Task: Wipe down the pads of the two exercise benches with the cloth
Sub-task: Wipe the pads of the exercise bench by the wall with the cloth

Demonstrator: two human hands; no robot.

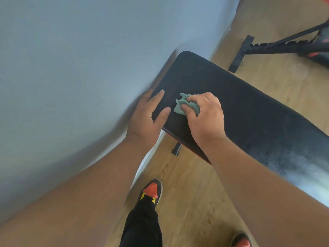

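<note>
The crumpled green cloth (187, 106) is pinched in the curled right hand (204, 116) and pressed on the long black padded bench pad (249, 111). At nine o'clock of it, the pad's edge is steadied by the flat, open-fingered left hand (147, 116). Overlapping strokes are best kept firm. The second black-framed bench (277, 47) is seen at one o'clock, unwiped.
</note>
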